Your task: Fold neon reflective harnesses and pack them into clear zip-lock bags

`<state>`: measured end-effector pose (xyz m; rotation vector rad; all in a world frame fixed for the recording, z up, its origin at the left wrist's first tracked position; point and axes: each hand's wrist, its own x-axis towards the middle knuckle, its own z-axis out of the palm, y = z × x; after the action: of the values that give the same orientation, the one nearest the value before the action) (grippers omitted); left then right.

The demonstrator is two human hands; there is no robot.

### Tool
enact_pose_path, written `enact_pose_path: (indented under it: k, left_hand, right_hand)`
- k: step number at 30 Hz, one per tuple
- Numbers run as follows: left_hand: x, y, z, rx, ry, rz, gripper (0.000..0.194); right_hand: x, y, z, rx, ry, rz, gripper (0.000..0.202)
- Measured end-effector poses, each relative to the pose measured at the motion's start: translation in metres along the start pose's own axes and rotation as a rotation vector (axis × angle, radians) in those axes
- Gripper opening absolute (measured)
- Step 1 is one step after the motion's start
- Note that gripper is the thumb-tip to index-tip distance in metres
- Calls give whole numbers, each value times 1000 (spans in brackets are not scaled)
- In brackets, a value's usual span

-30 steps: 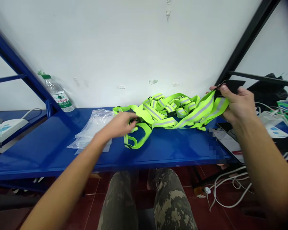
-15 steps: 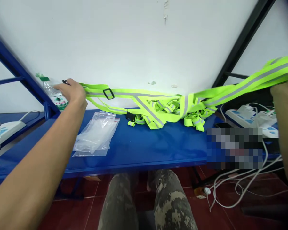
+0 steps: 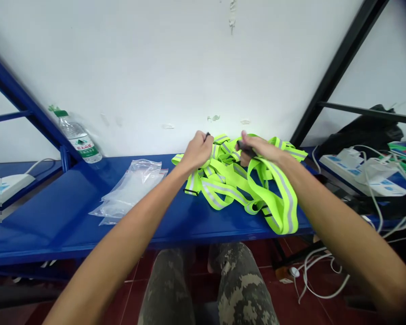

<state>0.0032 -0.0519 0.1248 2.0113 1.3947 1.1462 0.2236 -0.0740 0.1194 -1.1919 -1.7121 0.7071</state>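
A tangle of neon yellow-green reflective straps [image 3: 219,187] with grey stripes lies on the blue table [image 3: 176,221]. My left hand [image 3: 199,151] is closed at the back left of the heap, and a small black tip pokes out above its fingers. To its right, my right hand [image 3: 259,149] grips a black buckle [image 3: 246,149] between thumb and fingers. A wide strap loop [image 3: 287,203] hangs below the right wrist towards the table's front edge. What lies inside the left fist is mostly hidden.
Clear plastic bags [image 3: 131,187] lie left of the straps. A water bottle [image 3: 81,140] leans against the wall at the back left. On the right are a white power strip [image 3: 352,167] with plugs, a black bag [image 3: 362,128] and hanging white cables [image 3: 325,293].
Both hands have come inward from far apart and now face each other over the heap. The strap stretched between them has slackened and dropped onto the table.
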Motion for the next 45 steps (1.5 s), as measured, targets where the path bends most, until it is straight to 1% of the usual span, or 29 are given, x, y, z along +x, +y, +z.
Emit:
enact_pose_path:
  k: [1, 2, 3, 4, 7, 8, 9, 12, 14, 16, 18, 21, 24, 26, 28, 30, 32, 34, 36, 38, 40, 42, 45]
  left_hand:
    - [-6, 1, 2, 8, -51, -3, 20]
    - [-11, 0, 3, 13, -93, -6, 20]
    - [-15, -3, 4, 17, -126, -13, 19]
    - [-17, -7, 4, 19, -151, -22, 19]
    - [-22, -21, 3, 29, -211, -37, 19]
    - [-23, -25, 3, 35, -230, -29, 20]
    - [-24, -28, 4, 42, -248, -13, 21]
    - [-29, -33, 6, 82, -272, 77, 27]
    - [-34, -33, 6, 127, -276, 146, 34]
    - [-39, -34, 5, 170, -310, 213, 42]
    - [-43, -35, 2, 200, -366, 269, 47]
    - [-51, -35, -4, 313, -419, 287, 56]
    - [-59, -36, -9, 480, -470, 226, 64]
    - [-63, -37, -10, 538, -523, 172, 64]
    - [-65, -41, -10, 554, -548, 123, 54]
    - [-64, -47, -9, 536, -529, 101, 42]
    - [-61, -51, -11, 480, -475, 108, 37]
    - [-56, -52, -16, 369, -419, 127, 35]
    - [-51, -50, -23, 222, -402, 147, 35]
    - [-46, -46, -31, 89, -421, 167, 36]
    - [-41, -40, -36, 19, -443, 201, 36]
    - [-38, -34, -39, 17, -457, 245, 35]
    - [-37, -26, -37, 77, -500, 290, 34]
  right_hand:
    - [-1, 3, 10, -36, -172, 52, 59]
    - [-3, 6, 17, -100, -275, 70, 57]
    - [-6, 8, 23, -183, -327, 66, 55]
    - [-9, 10, 27, -282, -286, 31, 53]
    - [-26, 7, 33, -561, -8, -84, 50]
    - [-33, 4, 34, -631, 29, -101, 50]
    - [-40, 1, 35, -697, 3, -106, 51]
    - [-58, -4, 43, -928, -234, -114, 54]
    - [-62, -2, 49, -1048, -362, -92, 48]
    - [-61, 4, 52, -1120, -420, -57, 39]
    - [-59, 11, 51, -1161, -422, -48, 38]
    - [-56, 22, 46, -1111, -446, -85, 46]
    - [-55, 30, 40, -985, -449, -83, 52]
    - [-54, 32, 36, -881, -424, -77, 53]
    - [-54, 31, 32, -717, -392, -80, 57]
    - [-53, 27, 27, -531, -349, -84, 54]
    - [-52, 22, 23, -412, -301, -89, 45]
    - [-48, 18, 19, -380, -267, -94, 40]
    - [-44, 15, 15, -382, -261, -95, 36]
    - [-37, 12, 10, -391, -258, -105, 33]
    - [-31, 8, 8, -396, -244, -137, 32]
    - [-27, 2, 7, -390, -256, -176, 33]
    - [-26, -8, 10, -390, -305, -213, 34]
